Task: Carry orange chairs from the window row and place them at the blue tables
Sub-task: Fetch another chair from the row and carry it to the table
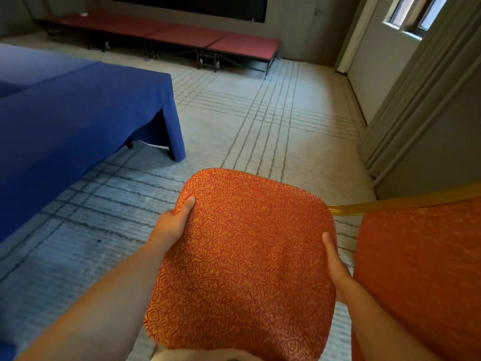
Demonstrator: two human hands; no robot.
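An orange chair point(244, 256) with a red swirl pattern fills the lower middle, its padded panel facing me. My left hand point(174, 222) grips its left edge, thumb on the fabric. My right hand point(335, 267) grips its right edge the same way. A second orange chair point(421, 269) with a gold frame bar stands just to the right, close to the held one. The blue table point(78, 121), draped in a blue cloth to the floor, stretches along the left side, a short way ahead of the chair.
Pale carpet point(260, 121) with grey grid lines lies ahead. A low red stage platform point(208, 43) runs along the far wall under a dark screen. Grey curtains point(416, 100) and a window point(411, 14) are on the right.
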